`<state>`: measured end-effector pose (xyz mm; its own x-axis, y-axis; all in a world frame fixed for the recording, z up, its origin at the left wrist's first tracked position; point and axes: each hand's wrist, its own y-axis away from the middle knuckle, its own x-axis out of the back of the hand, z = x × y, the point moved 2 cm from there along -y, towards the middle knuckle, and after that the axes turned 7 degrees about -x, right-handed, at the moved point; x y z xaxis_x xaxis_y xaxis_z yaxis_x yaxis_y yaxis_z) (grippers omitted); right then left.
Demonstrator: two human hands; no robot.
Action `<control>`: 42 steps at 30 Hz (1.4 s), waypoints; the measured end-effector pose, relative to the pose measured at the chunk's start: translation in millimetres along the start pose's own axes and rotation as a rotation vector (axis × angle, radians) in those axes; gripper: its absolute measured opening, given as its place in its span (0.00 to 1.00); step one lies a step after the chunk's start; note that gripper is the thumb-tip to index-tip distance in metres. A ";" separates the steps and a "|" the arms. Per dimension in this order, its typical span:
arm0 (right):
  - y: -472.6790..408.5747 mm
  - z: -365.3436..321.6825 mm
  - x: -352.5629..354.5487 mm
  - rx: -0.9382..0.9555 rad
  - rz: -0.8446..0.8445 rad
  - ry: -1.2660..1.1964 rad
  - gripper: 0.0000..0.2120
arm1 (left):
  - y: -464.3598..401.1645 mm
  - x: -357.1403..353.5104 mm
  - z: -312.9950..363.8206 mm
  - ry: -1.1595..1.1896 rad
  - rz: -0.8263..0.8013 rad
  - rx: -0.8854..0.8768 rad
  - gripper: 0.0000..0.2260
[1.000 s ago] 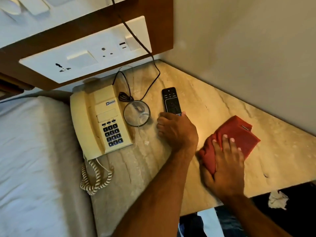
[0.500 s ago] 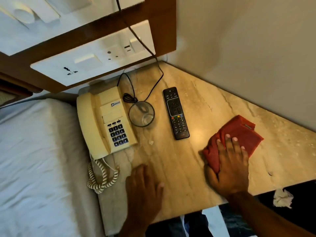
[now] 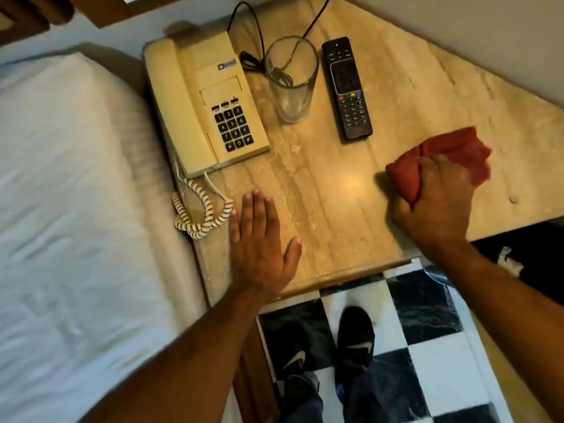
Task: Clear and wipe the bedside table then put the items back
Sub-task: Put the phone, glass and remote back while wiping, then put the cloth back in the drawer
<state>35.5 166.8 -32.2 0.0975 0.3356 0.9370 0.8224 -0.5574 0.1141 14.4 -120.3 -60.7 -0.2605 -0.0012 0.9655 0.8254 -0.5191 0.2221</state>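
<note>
The beige marble bedside table (image 3: 329,190) carries a cream telephone (image 3: 201,105) at its left, an empty drinking glass (image 3: 291,77) in the middle and a black remote control (image 3: 348,87) to the right of the glass. My left hand (image 3: 259,245) lies flat and open on the table's front left, just right of the coiled phone cord (image 3: 198,215). My right hand (image 3: 433,199) is bunched around a red cloth (image 3: 451,154) at the table's right, in front of the remote.
A white bed (image 3: 76,209) borders the table on the left. A black cable (image 3: 253,41) runs behind the glass. The wall (image 3: 488,32) closes the back right. Below the table edge are a checkered floor (image 3: 427,346) and my black shoes (image 3: 355,337).
My left hand let go of the remote and drew back to the table's front left. My right hand went from pressing flat on the red cloth to bunching it in a fist. The view tilted downward.
</note>
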 end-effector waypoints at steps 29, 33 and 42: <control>253.4 29.1 -106.9 -0.141 -0.846 0.240 0.16 | -1.1 -3.6 0.1 -0.005 0.048 0.006 0.39; 270.8 33.7 -94.7 -0.214 -0.928 0.197 0.17 | -2.6 -2.6 -0.1 -0.007 0.049 0.003 0.39; 242.7 -12.9 42.0 -0.532 -0.769 -0.688 0.31 | -3.0 -2.9 -2.2 -0.005 0.047 -0.008 0.39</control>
<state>232.0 35.8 39.1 0.0929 0.9752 0.2006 0.4733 -0.2206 0.8528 11.5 -120.6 -64.5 -0.2189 -0.0213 0.9755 0.8329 -0.5249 0.1755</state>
